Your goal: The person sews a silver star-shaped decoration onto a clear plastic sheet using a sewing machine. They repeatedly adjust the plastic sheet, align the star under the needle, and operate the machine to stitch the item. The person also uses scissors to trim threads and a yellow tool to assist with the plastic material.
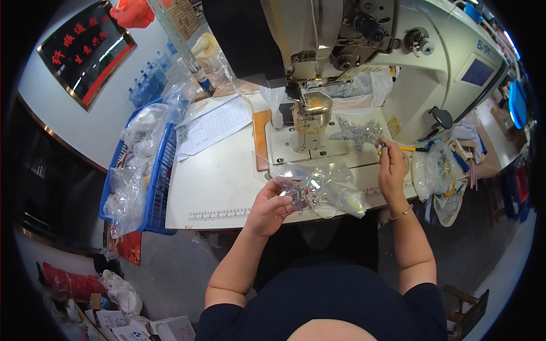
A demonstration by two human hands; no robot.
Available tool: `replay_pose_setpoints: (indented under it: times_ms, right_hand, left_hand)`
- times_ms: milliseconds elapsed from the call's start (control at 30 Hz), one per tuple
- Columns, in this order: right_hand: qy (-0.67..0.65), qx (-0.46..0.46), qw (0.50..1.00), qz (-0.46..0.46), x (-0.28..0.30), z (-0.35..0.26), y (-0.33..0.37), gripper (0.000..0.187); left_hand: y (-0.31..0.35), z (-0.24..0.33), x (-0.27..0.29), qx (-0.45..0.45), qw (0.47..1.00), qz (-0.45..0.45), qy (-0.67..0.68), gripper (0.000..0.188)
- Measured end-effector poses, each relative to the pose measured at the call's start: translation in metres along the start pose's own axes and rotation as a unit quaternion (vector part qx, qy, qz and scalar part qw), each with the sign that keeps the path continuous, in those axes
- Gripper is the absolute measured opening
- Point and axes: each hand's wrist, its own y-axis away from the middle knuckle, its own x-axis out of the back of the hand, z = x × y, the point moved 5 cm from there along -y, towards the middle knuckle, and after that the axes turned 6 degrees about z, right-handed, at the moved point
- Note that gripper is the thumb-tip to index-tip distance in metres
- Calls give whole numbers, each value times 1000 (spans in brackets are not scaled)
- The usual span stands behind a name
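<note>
My left hand [271, 206] is closed on a silver beaded appliqué [301, 196] with a clear plastic sheet [335, 181] about it, at the front of the sewing table. The sheet spreads rightward, creased and shiny. My right hand [392, 170] is raised at the right of the machine bed, its fingers pinched together. A thin yellow tool with a dark end [414, 149] shows at those fingers; its tip is hard to make out. Just left of the fingertips lies a silver star-shaped appliqué [358, 133] on the bed.
The sewing machine's post [310, 128] and head rise behind my hands. A blue crate [165, 170] of plastic bags stands left. A written paper sheet [213, 126] and a brown strip [261, 139] lie on the table [216, 190]. Bagged items [435, 167] crowd its right edge.
</note>
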Motion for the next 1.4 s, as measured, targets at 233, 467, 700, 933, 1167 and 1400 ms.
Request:
replay_pose_setpoints:
  times_ms: [233,467,700,933,1167,1400]
  right_hand:
    - [-41,226,958,-171,-16,-90,20,36]
    - [-57,235,952,-187,-20,-97,14,26]
    - [-113,215,950,-197,-26,-93,14,27]
    - [-77,202,957,-193,-27,-105,23,31]
    - [-93,191,960,-184,-34,-103,27,28]
    - [-491,-300,793,-199,-46,-62,47,39]
  left_hand:
    - [1,-1,0,4,1000,-12,7,34]
    - [1,-6,1,19,999,-24,11,35]
    - [3,-6,-2,24,999,-33,20,34]
    - [3,-6,-1,31,999,4,16,33]
    - [5,-10,-2,31,999,7,13,34]
    - [28,26,-35,-387,814,38,-431,30]
